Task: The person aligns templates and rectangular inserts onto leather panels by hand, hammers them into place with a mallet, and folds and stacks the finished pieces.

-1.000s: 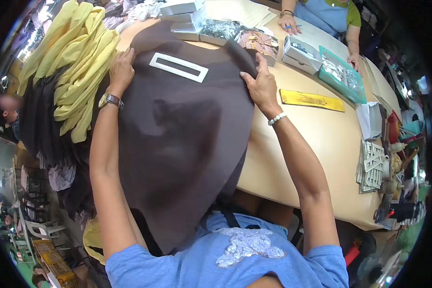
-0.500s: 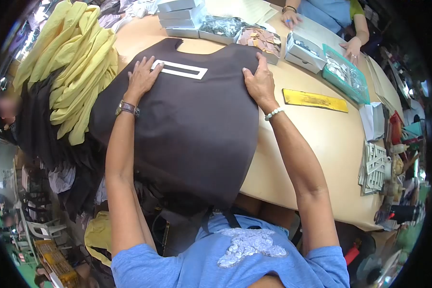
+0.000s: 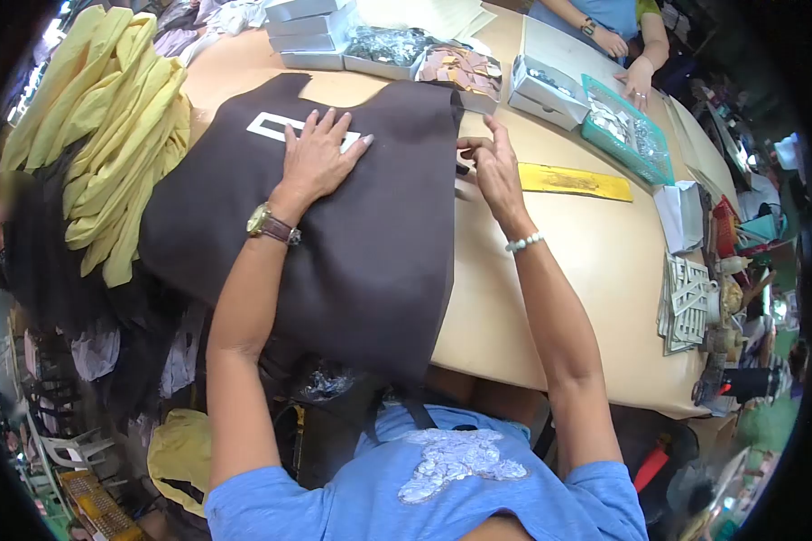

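Observation:
A dark brown fabric panel [image 3: 361,234] with a curved neckline lies over the table edge. On its upper part is a white rectangular frame-shaped template [image 3: 266,128] with a slot. My left hand [image 3: 318,155] rests flat, fingers spread, over the template's right half and the cloth. Just off the panel's right edge is my right hand [image 3: 494,171], its fingers bent and the index raised. A small dark object [image 3: 463,169] shows beside those fingers, partly hidden; I cannot make out its kind.
A yellow strip [image 3: 576,181] lies right of my right hand. Behind are white boxes [image 3: 309,36], a box of brown pieces [image 3: 460,70] and a teal basket [image 3: 627,135]. Yellow cloth [image 3: 126,135] is piled at left. A co-worker's hands [image 3: 639,77] are across the table.
My left hand has moved right across the template and now covers its right half. My right hand has come off the fabric and curled its fingers; the whole view has shifted slightly.

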A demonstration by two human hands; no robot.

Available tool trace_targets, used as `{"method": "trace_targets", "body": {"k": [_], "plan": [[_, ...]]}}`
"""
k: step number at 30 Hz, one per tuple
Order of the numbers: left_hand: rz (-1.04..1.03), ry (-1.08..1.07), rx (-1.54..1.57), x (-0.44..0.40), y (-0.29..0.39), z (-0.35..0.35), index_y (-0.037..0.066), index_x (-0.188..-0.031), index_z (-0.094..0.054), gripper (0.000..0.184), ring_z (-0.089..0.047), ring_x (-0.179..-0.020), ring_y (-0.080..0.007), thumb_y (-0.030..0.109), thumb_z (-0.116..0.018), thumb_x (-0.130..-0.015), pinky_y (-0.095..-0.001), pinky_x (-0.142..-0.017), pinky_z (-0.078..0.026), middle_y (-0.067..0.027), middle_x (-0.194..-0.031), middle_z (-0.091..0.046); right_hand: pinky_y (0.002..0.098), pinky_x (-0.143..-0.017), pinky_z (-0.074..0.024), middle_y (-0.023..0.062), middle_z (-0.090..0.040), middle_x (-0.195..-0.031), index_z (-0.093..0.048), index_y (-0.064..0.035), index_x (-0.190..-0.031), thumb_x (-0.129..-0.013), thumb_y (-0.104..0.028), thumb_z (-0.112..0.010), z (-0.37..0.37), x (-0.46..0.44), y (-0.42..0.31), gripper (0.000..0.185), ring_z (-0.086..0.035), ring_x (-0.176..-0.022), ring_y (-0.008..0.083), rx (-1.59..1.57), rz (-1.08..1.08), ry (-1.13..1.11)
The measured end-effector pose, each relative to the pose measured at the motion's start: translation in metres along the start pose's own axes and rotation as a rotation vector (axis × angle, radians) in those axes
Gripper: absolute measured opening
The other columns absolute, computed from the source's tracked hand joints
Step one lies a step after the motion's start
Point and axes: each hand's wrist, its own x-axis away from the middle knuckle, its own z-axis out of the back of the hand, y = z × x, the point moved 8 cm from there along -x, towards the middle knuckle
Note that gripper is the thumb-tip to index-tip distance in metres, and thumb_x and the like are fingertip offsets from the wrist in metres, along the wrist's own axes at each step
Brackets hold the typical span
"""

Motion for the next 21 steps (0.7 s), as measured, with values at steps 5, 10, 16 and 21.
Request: {"method": "trace_targets", "body": {"k": [5,10,16,21], "plan": [[0.01,-0.001,0.026,0.002,-0.002,-0.001,0.01,-0.133,-0.045,0.062,-0.031,-0.131,-0.0347,0.054,-0.042,-0.088,-0.0612,-0.105,-0.018,-0.0152,-0.139,-0.041,0.0378,-0.075,-0.0492,0.0193,-0.065,-0.099,-0.036,-0.002,-0.133,-0.077,-0.006,-0.05,-0.02,0.015,-0.029,0.058,-0.063,-0.084,0.0301,0.508,0.299,-0.037],[-0.004,0.008,0.055,0.003,0.0,0.002,0.012,-0.131,-0.048,0.062,-0.031,-0.131,-0.0351,0.055,-0.043,-0.087,-0.0614,-0.105,-0.017,-0.0156,-0.138,-0.041,0.0401,-0.073,-0.0502,0.0165,-0.066,-0.095,-0.041,-0.0103,-0.133,-0.077,-0.007,-0.057,-0.027,0.003,-0.034,0.058,-0.064,-0.081,0.034,0.762,0.288,0.014],[-0.012,0.008,0.04,0.005,0.003,0.002,0.016,-0.13,-0.05,0.061,-0.031,-0.131,-0.0354,0.057,-0.046,-0.085,-0.0621,-0.104,-0.018,-0.0165,-0.138,-0.041,0.0295,-0.072,-0.0504,0.0152,-0.066,-0.101,-0.04,-0.01,-0.134,-0.081,0.0,-0.053,0.041,-0.014,0.001,0.055,-0.064,-0.079,0.0178,0.451,0.231,0.133],[-0.022,-0.031,0.002,0.003,0.003,-0.003,0.018,-0.127,-0.053,0.057,-0.032,-0.131,-0.0344,0.055,-0.049,-0.084,-0.0628,-0.104,-0.019,-0.0156,-0.137,-0.042,0.0285,-0.068,-0.0509,0.0149,-0.066,-0.104,-0.04,-0.0048,-0.132,-0.081,0.003,-0.052,0.115,-0.012,-0.015,0.053,-0.063,-0.075,0.0166,0.296,0.183,0.339]]}}
